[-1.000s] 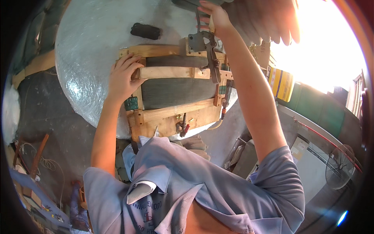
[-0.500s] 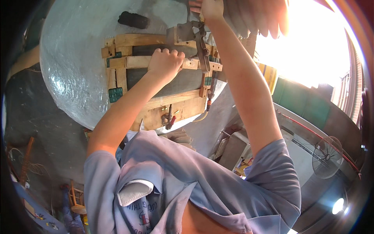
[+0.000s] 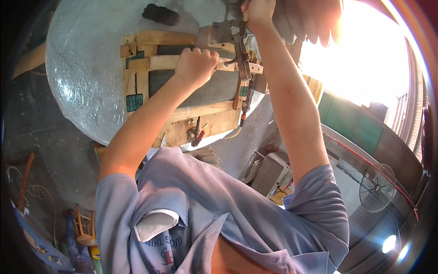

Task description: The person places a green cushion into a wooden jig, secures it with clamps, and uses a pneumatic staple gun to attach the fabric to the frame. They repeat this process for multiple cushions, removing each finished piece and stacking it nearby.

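My left hand [image 3: 196, 67] is closed in a fist over the middle wooden bar [image 3: 160, 62] of a wooden frame, knuckles up; its fingertips are hidden. At the top edge my right hand [image 3: 260, 13] curls round the end of a dark metal lever clamp [image 3: 242, 45], whose grip is mostly covered. The clamp lies across the right part of the frame, with a metal plate [image 3: 211, 35] beside it. Inside the frame a dark grey panel [image 3: 214, 93] shows. Green hinges [image 3: 134, 102] join the bars at the left.
A round table wrapped in clear film [image 3: 86, 82] bears the frame. On it lies a black oblong object [image 3: 159, 14]. A red-handled valve [image 3: 197, 134] sits on the frame's near side. Gloves [image 3: 310, 20] hang at upper right. A fan [image 3: 378, 187] stands at right, a wooden stool [image 3: 84, 230] lower left.
My right hand and the metal lever have shifted slightly right and nearer, relative to the frame. My left hand stays on the bar. The whole view has shifted a little.
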A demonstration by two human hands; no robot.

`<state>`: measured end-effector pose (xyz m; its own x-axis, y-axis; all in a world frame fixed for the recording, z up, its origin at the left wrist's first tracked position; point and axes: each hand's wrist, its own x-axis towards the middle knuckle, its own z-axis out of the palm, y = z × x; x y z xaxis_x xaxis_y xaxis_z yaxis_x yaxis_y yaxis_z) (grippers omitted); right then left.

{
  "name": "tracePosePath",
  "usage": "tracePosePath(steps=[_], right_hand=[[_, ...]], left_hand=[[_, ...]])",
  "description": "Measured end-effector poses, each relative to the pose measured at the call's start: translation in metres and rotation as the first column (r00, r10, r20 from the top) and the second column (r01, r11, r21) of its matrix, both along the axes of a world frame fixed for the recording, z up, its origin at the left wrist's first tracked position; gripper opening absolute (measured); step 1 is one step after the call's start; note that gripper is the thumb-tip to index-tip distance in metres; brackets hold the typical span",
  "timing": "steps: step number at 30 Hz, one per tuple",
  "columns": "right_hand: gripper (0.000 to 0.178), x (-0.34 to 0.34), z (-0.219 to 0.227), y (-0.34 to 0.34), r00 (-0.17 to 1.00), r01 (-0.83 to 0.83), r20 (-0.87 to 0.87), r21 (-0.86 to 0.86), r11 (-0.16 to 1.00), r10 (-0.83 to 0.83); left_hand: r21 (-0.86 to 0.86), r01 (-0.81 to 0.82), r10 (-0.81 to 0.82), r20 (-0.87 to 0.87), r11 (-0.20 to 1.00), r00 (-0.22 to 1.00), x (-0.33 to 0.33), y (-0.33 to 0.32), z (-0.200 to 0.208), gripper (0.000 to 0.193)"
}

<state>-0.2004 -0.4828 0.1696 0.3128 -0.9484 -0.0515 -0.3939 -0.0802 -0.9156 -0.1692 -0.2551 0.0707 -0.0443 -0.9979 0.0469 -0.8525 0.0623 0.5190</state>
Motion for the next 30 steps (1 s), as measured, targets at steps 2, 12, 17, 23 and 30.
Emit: tracePosePath(steps=[2,12,17,23,30], right_hand=[[0.017,0.000,-0.001,-0.001,0.999,-0.021,0.049,-0.033,0.999,0.022],[0.032,-0.021,-0.061,-0.057,0.991,0.127,-0.069,0.272,0.954,-0.113],[0.091,-0.012,-0.031,-0.058,0.999,0.042,-0.018,0.839,0.542,-0.050],[0.026,-0.006,-0.041,-0.045,0.987,0.011,-0.106,0.791,0.612,0.118],[0.025,-0.004,-0.056,-0.034,0.965,0.083,-0.238,0.681,0.728,0.113]], left_hand=[[0.001,0.001,-0.001,-0.005,1.000,1.000,0.004,-0.005,-0.001,0.029],[0.058,0.049,-0.045,-0.070,0.997,0.997,0.013,-0.010,0.005,0.028],[0.099,0.038,-0.029,-0.093,0.994,0.995,0.016,-0.015,0.008,0.030],[0.066,0.047,-0.041,-0.084,0.997,0.996,0.017,-0.017,0.005,0.031],[0.024,0.007,-0.007,-0.027,1.000,1.000,0.010,-0.013,0.004,0.038]])
